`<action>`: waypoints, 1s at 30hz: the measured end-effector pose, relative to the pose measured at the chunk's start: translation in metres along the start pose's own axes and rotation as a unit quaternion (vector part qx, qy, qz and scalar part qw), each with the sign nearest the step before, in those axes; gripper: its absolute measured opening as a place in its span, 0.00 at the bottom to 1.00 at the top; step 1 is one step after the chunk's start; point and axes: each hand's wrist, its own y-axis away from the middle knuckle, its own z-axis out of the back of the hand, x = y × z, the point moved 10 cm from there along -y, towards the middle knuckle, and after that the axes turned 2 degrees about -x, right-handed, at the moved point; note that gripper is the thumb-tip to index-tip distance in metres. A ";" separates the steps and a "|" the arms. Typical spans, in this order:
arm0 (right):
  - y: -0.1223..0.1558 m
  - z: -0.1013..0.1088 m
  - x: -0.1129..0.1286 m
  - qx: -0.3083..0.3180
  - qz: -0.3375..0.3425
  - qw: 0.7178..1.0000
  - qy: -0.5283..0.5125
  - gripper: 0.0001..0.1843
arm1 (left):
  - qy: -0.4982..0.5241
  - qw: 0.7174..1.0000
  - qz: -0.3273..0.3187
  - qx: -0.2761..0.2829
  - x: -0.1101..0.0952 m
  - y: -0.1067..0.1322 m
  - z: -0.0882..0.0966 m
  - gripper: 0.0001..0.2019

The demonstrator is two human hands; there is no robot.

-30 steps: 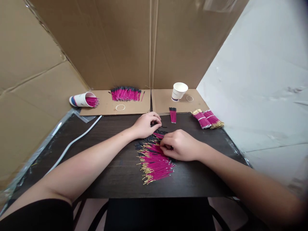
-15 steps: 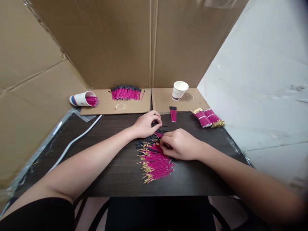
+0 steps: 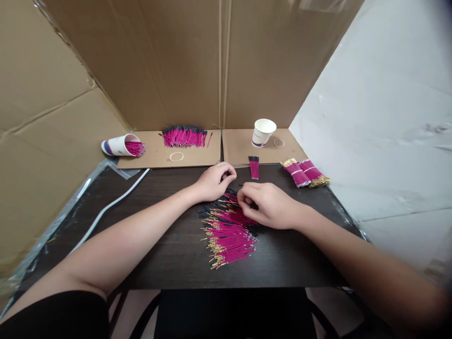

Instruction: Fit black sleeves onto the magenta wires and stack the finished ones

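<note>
Magenta rods (image 3: pixel 231 240) piled on table (image 3: pixel 158 263), right hand (image 3: pixel 266 205) at pile's edge.

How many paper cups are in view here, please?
2. One paper cup lies on its side at the far left, pink rods in its mouth; the other cup stands upright on the right-hand cardboard sheet. No hidden ones are apparent.

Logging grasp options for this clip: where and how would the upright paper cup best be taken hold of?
The upright paper cup is probably best gripped around its middle, with the right hand coming from the front right. The cup is round and widens towards its open top, and the cardboard wall behind makes the near side easier to reach.
</note>
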 end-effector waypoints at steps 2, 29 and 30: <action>-0.001 0.011 -0.002 -0.023 -0.005 0.999 -0.037 0.04 | 0.040 0.998 0.033 -0.019 0.009 -0.002 0.003 0.04; 0.010 0.038 -0.092 -0.291 -0.123 0.948 -0.036 0.13 | 0.174 0.975 0.128 -0.055 0.033 -0.003 0.008 0.06; 0.010 0.038 -0.091 -0.292 -0.118 0.948 -0.034 0.12 | 0.176 0.975 0.127 -0.052 0.033 -0.003 0.007 0.05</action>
